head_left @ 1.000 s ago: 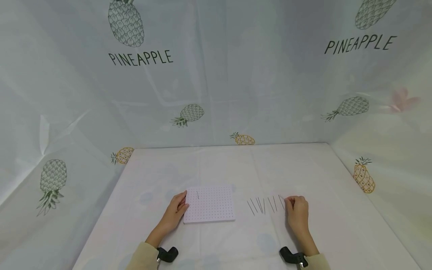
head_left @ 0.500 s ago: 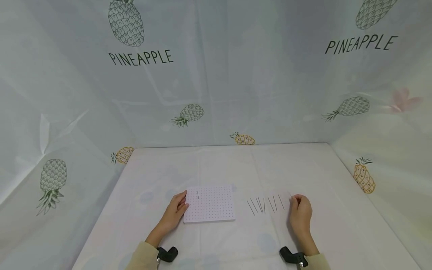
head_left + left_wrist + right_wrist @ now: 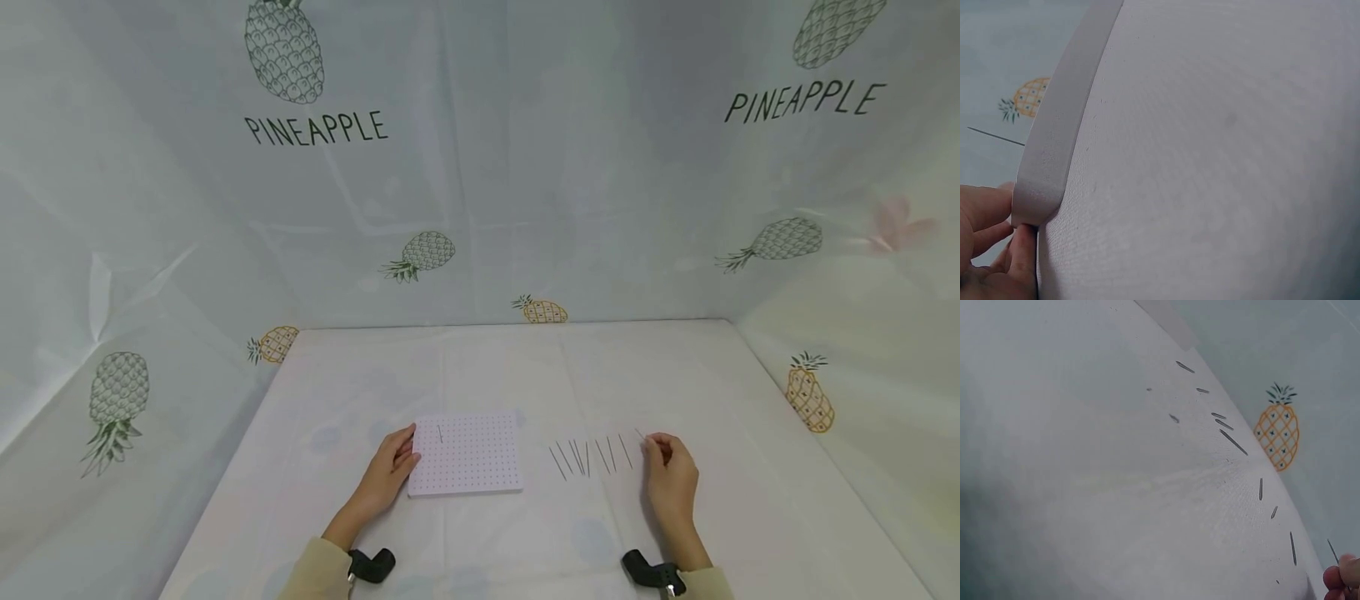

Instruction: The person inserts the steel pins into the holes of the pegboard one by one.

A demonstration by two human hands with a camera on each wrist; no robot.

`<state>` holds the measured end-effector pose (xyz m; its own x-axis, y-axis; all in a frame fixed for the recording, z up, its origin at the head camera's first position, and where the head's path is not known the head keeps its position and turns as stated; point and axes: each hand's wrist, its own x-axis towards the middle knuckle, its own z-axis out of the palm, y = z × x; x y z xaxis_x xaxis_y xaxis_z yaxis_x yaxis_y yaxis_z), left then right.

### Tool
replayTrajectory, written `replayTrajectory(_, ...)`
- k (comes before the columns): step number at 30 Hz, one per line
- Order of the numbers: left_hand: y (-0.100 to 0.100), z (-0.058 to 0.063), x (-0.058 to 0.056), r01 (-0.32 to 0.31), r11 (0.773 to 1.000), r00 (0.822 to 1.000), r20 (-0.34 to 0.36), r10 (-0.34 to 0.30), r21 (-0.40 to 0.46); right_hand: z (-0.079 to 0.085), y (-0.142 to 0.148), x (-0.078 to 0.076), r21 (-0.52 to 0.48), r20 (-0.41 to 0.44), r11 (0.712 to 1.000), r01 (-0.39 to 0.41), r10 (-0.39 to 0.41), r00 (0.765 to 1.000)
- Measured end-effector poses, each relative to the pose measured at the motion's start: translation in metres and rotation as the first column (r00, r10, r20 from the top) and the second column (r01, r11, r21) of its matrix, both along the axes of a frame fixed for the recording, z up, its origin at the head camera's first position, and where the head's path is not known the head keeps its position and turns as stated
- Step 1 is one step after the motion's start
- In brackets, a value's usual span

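A white board (image 3: 465, 467) with a grid of small holes lies on the table. My left hand (image 3: 386, 471) pinches its left edge, thumb and fingers on opposite faces in the left wrist view. A thin dark pin (image 3: 440, 433) stands in a hole near the board's upper left; its shaft (image 3: 995, 136) shows beyond the edge in the left wrist view. Right of the board, several loose thin pins (image 3: 602, 454) lie in a row. Beyond the row's right end, my right hand (image 3: 671, 479) pinches one thin pin (image 3: 1332, 550), its tip sticking out past the fingertips.
A white cloth (image 3: 517, 375) covers the table, and pineapple-printed sheets (image 3: 480, 167) hang behind it and at both sides. A black wrist mount (image 3: 372, 566) sits on the left wrist, another mount (image 3: 651, 572) on the right.
My right hand has moved a little to the right, away from the row, with a pin between its fingertips. The held pin's tip now leans farther left. My left hand and the board stay put.
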<state>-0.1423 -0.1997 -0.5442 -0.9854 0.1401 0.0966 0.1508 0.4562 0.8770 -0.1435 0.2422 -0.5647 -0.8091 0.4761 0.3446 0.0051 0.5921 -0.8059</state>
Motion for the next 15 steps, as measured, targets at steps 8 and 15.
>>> replayTrajectory(8,-0.0011,-0.002,-0.0002,-0.002,1.0,1.0,-0.003,0.002,-0.009,-0.0001,0.0006,0.0006,-0.04,-0.07,0.998,-0.045,0.042,0.997)
replayTrajectory(15,-0.0012,-0.0024,-0.0015,-0.009,1.0,1.0,0.003,0.009,-0.025,0.0003,0.0001,0.0009,-0.069,-0.103,0.994,-0.089,0.082,0.991)
